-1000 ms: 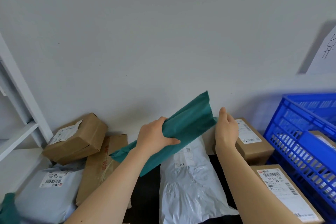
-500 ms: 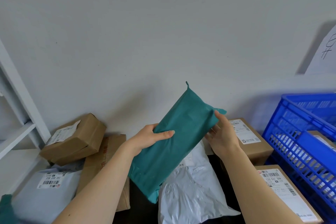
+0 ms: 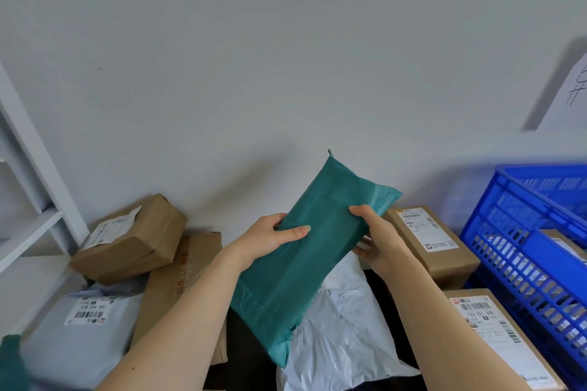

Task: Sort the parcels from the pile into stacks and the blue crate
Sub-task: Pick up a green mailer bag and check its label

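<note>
**Green bag up in both hands**

You've got the green bag (image 3: 305,263) lifted off the pile and tilted, with the top corner toward the wall and the low end hanging over the white bag (image 3: 343,324) on the dark surface (image 3: 244,346). Your left hand (image 3: 270,241) grips its left edge, thumb laid across the front and fingers curled behind. Your right hand (image 3: 378,238) pinches the right edge, thumb on top and fingers underneath.

The crate (image 3: 536,204) sits at the right edge, with a box showing inside. Just left of it are two labelled boxes, the back box (image 3: 435,238) and the front box (image 3: 498,336). Over on the left, a tilted box (image 3: 133,241) leans on a flat box (image 3: 178,289), with a grey bag (image 3: 79,340) in front.
</note>
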The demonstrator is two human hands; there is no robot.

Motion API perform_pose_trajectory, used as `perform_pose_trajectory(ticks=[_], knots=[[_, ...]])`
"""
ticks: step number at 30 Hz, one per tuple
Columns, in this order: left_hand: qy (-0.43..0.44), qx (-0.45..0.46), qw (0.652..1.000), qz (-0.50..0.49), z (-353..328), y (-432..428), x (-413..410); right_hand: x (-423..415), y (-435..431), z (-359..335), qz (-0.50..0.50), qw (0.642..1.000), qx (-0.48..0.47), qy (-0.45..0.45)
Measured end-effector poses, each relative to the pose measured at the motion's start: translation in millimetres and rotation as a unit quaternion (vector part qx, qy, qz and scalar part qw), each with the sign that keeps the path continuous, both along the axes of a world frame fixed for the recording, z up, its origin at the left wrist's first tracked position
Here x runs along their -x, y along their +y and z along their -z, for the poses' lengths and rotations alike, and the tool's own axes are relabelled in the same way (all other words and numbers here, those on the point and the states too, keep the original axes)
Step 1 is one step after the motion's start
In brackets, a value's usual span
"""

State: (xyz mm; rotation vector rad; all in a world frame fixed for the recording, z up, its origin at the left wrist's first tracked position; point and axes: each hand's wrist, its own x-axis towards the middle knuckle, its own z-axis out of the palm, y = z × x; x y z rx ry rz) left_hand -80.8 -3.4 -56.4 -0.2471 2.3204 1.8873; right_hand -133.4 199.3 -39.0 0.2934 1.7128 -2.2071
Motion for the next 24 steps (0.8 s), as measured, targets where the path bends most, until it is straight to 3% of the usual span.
perform_pose_trajectory(ticks=[4,14,18,24], knots=[[0.062,0.071,0.994,-0.057,2.0,2.3,1.9,3.3,0.7,-1.8,0.079,0.996,-0.001,-0.032],[0.141,0.125,0.96,-0.207,8.9,-8.2,2.5,3.3,2.0,-1.1,0.233,0.97,0.037,-0.06],[0.134,0.106,0.958,-0.229,17.0,-11.0,-1.4,2.1,4.2,1.1,0.264,0.961,0.049,-0.071],[0.147,-0.041,0.96,-0.236,27.3,-5.7,-11.5,-0.2,8.3,2.4,0.292,0.949,0.062,-0.103]])
